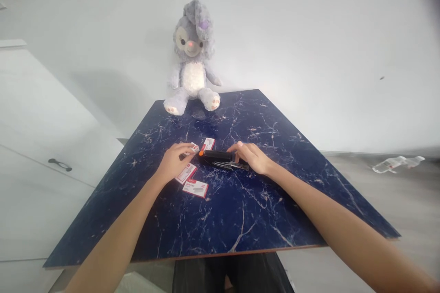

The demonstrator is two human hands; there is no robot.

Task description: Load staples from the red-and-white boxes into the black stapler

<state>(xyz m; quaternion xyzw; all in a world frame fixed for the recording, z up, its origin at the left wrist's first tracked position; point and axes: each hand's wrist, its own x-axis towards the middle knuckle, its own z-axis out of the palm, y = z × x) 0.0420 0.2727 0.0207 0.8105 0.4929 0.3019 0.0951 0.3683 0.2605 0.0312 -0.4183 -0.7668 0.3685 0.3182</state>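
My left hand (pixel 174 161) pinches a small white-and-red box (pixel 194 147) between thumb and fingers. Just right of it, a black stapler (pixel 217 157) with an orange tip lies across the table, its metal parts showing along the near side. The fingers of my right hand (pixel 252 156) are closed around the stapler's right end. Behind the stapler is another white-and-red box (pixel 208 143). Nearer to me lie two more such boxes: one box (pixel 186 173) partly beside my left hand, and a flat box (pixel 195 188) with a picture of staples on it.
A grey plush rabbit (pixel 194 78) sits at the table's far edge against the white wall. The table (pixel 240 219) has a dark blue marbled top. White cabinets with a dark handle (pixel 60 164) stand at left. Clear plastic (pixel 397 164) lies on the floor at right.
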